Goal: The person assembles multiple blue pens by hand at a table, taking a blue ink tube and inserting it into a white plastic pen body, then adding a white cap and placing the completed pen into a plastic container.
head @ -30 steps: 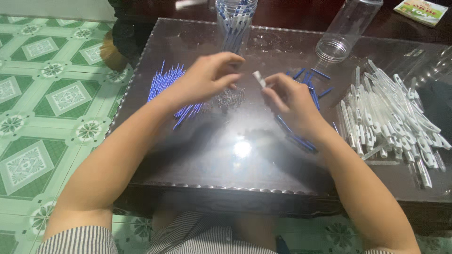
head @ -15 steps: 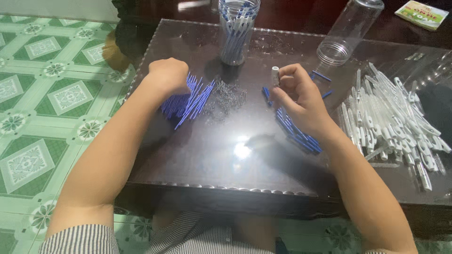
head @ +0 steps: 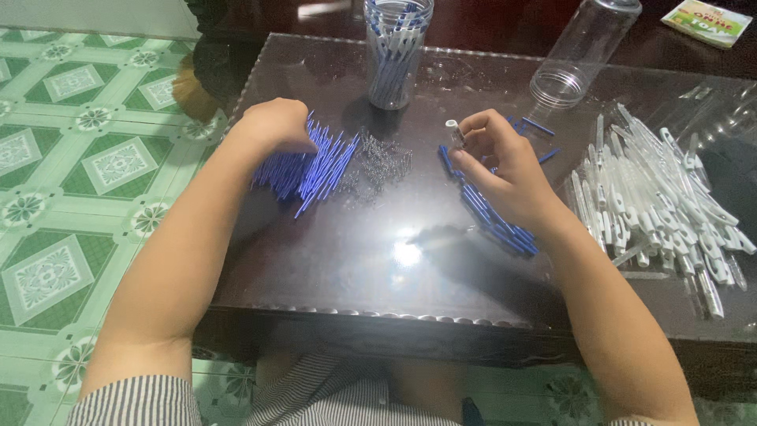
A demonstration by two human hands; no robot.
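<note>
Resting on a heap of blue refills (head: 307, 166), the left hand (head: 272, 126) is curled loosely over them; whether any is pinched cannot be told. A small clear pen barrel (head: 453, 132) is held upright in the closed grip of the right hand (head: 505, 170), above the glass-topped bench (head: 378, 260). Springs (head: 382, 162) lie between the hands, white pen parts (head: 662, 197) at the right.
</note>
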